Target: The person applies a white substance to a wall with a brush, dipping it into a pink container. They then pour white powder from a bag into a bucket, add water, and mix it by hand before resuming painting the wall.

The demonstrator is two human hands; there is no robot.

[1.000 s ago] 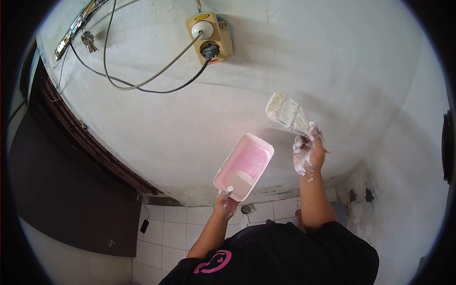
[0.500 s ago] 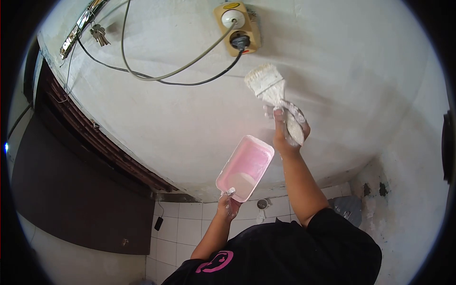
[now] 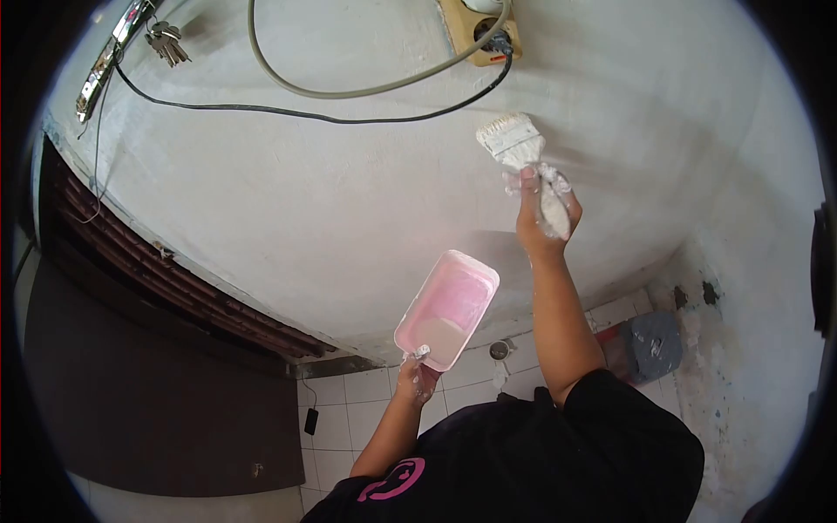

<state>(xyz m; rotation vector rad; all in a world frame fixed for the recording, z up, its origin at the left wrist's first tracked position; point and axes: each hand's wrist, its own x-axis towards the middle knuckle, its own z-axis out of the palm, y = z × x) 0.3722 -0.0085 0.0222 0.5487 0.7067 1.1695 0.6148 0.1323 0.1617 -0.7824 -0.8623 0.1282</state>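
Closed round the handle of a wide paintbrush (image 3: 513, 139), my right hand (image 3: 545, 205) is smeared with white paint. The brush's bristles are coated white and point up and left, close against the pale wall (image 3: 366, 200), just below the socket. My left hand (image 3: 418, 376) grips a pink plastic tray (image 3: 458, 292) by its lower end, thumb over the rim. A pool of whitish paint (image 3: 438, 338) lies in the tray's lower end, and a thin film coats its inner walls.
A yellowish socket box (image 3: 475, 39) on the wall has plugs and a hanging black cable (image 3: 340, 118). Keys (image 3: 167, 44) hang at upper left. A dark door (image 3: 157, 375) is at left. On the tiled floor are a cup (image 3: 500, 349), a phone-like black object (image 3: 311, 422) and a grey container (image 3: 654, 344).
The view has shifted, so the socket sits higher and further right. My right hand and the brush appear slightly higher and to the right; the left hand and tray are almost unchanged.
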